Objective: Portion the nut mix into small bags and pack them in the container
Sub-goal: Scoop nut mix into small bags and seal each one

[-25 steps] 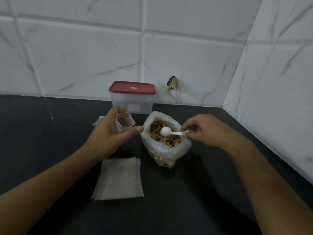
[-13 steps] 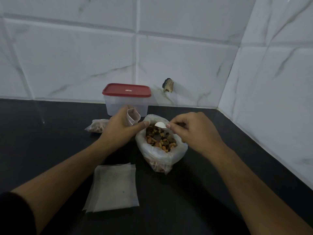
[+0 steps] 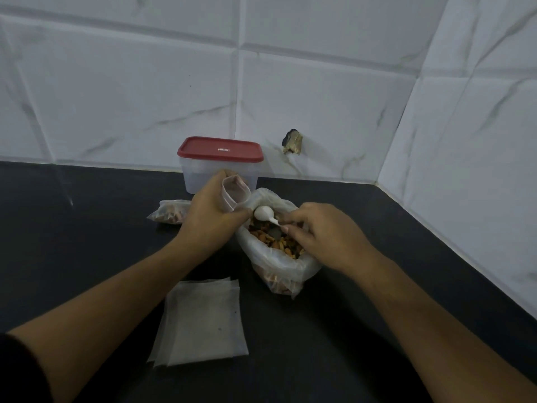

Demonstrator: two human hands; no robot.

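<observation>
I have the left hand (image 3: 209,210) curled round a small bag (image 3: 235,190), holding its mouth open just over the big bag of nut mix (image 3: 284,263) mid-bench. The right hand (image 3: 316,237) pinches the white spoon (image 3: 264,213) by its handle, bowl at the small bag's lip. My worry is that the limp mouth folds shut or the spoon tips early, scattering nuts across the bench (image 3: 87,228). The red-lidded container (image 3: 220,167) sits closed at the back edge, with one filled bag (image 3: 170,212) beside it.
</observation>
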